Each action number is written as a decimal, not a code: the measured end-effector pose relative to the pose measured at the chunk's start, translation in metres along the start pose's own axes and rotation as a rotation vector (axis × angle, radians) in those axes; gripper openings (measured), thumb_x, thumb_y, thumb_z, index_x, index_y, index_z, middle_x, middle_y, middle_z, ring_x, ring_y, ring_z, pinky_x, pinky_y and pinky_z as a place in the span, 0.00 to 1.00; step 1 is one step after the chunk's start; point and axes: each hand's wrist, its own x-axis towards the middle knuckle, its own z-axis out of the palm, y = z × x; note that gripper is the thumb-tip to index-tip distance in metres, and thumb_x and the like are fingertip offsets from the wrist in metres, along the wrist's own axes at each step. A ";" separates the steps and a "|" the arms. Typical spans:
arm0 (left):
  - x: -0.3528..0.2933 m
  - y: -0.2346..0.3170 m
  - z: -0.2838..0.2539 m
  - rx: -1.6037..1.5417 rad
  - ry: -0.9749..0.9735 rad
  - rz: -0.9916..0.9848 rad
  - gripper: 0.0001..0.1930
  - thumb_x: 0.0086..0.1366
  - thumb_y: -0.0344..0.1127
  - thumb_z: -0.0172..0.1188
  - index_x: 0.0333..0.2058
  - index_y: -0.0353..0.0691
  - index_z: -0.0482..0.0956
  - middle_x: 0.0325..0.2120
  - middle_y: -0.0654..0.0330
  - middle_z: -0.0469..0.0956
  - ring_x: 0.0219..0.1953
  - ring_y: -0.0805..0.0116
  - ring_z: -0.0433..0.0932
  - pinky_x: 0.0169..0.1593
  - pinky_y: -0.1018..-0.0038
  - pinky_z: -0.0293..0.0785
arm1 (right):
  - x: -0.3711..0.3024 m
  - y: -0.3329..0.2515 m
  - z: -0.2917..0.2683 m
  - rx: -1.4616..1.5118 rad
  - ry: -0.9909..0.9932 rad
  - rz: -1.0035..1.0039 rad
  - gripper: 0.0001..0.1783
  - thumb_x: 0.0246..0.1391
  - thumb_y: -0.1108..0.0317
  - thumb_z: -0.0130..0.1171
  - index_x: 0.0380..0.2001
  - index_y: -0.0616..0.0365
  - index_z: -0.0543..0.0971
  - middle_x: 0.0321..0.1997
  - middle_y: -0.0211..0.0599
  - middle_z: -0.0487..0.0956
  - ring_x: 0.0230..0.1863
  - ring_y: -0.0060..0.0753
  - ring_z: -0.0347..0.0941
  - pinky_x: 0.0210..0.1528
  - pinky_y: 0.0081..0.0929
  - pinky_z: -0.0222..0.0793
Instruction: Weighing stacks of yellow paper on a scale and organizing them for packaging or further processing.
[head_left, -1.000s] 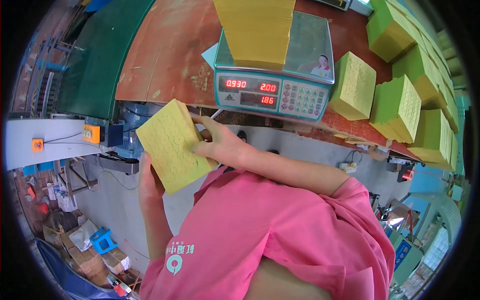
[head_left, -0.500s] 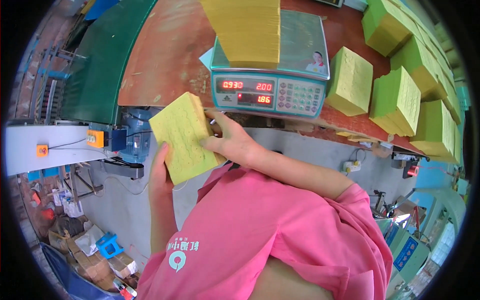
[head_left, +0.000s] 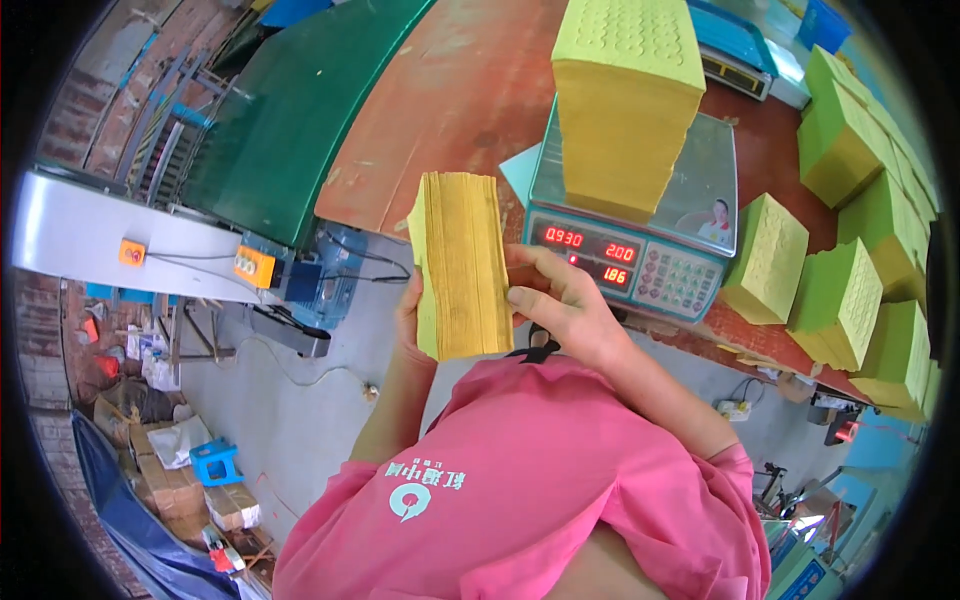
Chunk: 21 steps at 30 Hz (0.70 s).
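Between my two hands I hold a thick stack of yellow paper (head_left: 465, 270) upright, its layered edge toward me. My left hand (head_left: 410, 310) grips its left side, the fingers partly hidden behind it. On the right side my right hand (head_left: 560, 295) is closed, thumb and fingers pressed on the edge. Just beyond, a digital scale (head_left: 640, 262) with red lit figures stands on the table. A taller stack of yellow paper (head_left: 625, 120), its top sheet embossed with rows of curved marks, rests on the scale's pan.
More yellow paper stacks (head_left: 768, 262) line the right side of the red-brown table (head_left: 420, 130). A second blue scale (head_left: 730, 45) sits at the back. To the left runs a green conveyor belt (head_left: 290, 120). A blue stool (head_left: 215, 463) and boxes stand on the floor at lower left.
The held paper stack has turned from its broad embossed face to its layered edge. My head view has shifted, so the scale and table appear lower and further right.
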 end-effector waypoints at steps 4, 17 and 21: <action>0.043 0.046 -0.013 0.207 0.144 0.065 0.28 0.68 0.48 0.52 0.62 0.38 0.63 0.56 0.51 0.71 0.57 0.57 0.73 0.59 0.58 0.69 | -0.001 0.006 -0.017 -0.004 0.092 0.088 0.23 0.61 0.69 0.53 0.58 0.65 0.68 0.45 0.40 0.79 0.42 0.26 0.77 0.42 0.25 0.73; 0.189 0.141 -0.124 1.100 0.425 -0.343 0.25 0.65 0.46 0.59 0.53 0.31 0.72 0.49 0.51 0.77 0.50 0.62 0.77 0.52 0.65 0.74 | -0.016 0.023 -0.035 -0.011 0.226 0.106 0.19 0.63 0.65 0.53 0.52 0.66 0.73 0.41 0.36 0.80 0.38 0.23 0.76 0.40 0.24 0.74; 0.196 0.145 -0.059 2.206 0.460 0.160 0.24 0.64 0.41 0.60 0.53 0.29 0.72 0.47 0.47 0.77 0.51 0.58 0.76 0.52 0.67 0.73 | -0.017 0.029 -0.035 -0.025 0.203 0.086 0.19 0.62 0.65 0.53 0.52 0.65 0.73 0.41 0.36 0.80 0.37 0.24 0.75 0.40 0.24 0.73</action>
